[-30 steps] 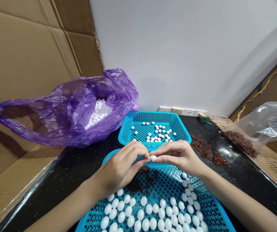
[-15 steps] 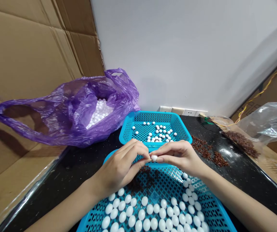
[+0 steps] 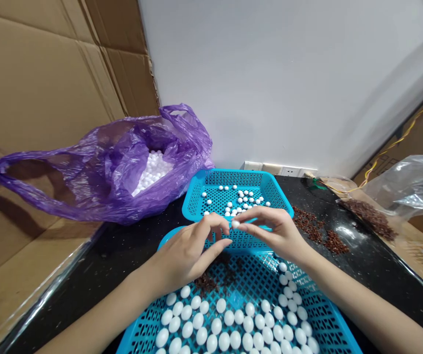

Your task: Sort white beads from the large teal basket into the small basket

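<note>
My right hand pinches a small white bead between thumb and fingertips, held just over the near rim of the far blue basket. My left hand hovers beside it with fingers loosely curled and apart, holding nothing I can see. Both hands are above the far end of the near blue basket, which holds several white oval beads and a patch of dark reddish-brown bits. The far basket holds several smaller white beads.
A purple plastic bag with white balls lies at the left against cardboard. Reddish-brown bits are scattered on the black counter at the right, beside a clear plastic bag. Wall sockets sit behind the far basket.
The hands have parted. My right hand has lifted the white bead up and toward the far basket, and my left hand has let go and opened slightly.
</note>
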`<action>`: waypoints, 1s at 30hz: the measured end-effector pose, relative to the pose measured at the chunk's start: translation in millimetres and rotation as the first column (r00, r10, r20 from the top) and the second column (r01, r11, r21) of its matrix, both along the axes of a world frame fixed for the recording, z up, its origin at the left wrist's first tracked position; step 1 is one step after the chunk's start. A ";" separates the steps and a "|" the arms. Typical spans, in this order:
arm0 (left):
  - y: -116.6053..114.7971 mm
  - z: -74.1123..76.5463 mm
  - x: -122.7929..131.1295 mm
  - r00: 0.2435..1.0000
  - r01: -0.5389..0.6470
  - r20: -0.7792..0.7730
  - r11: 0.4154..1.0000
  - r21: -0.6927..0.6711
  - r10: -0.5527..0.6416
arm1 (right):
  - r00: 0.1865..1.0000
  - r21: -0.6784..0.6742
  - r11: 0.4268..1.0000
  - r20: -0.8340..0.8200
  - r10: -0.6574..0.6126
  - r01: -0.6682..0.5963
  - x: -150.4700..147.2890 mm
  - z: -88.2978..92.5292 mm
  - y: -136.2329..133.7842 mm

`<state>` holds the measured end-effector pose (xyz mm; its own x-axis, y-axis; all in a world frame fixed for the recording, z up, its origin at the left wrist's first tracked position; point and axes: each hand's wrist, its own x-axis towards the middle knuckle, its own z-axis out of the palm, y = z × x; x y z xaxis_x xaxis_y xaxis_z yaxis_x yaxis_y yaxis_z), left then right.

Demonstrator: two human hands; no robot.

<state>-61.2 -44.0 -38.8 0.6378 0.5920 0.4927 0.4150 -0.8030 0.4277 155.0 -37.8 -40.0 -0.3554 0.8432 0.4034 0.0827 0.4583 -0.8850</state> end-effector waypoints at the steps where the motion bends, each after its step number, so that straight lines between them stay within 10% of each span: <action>1: -0.7 0.0 0.3 0.998 -0.019 -0.054 0.999 -0.035 0.017 | 0.996 0.029 0.996 0.024 -0.087 0.086 0.4 -0.8 2.2; 12: -3.6 9.1 2.6 0.889 0.054 -0.415 0.943 -0.327 -0.195 | 0.902 0.096 0.908 0.109 -0.418 0.409 7.7 -7.7 14.6; 17: -3.5 3.1 -1.8 0.841 -0.010 -0.503 0.924 -0.383 -0.199 | 0.873 0.196 0.964 0.419 -0.249 0.181 2.0 -3.1 0.8; 25: -3.5 2.9 -2.0 0.865 -0.016 -0.455 0.895 -0.446 -0.211 | 0.263 0.272 0.934 0.942 -0.209 -0.231 0.6 -11.8 -15.7; 30: -3.6 3.2 -1.3 0.852 -0.056 -0.480 0.877 -0.477 -0.207 | 0.285 0.087 0.948 0.958 0.004 -0.306 1.5 -6.2 -14.5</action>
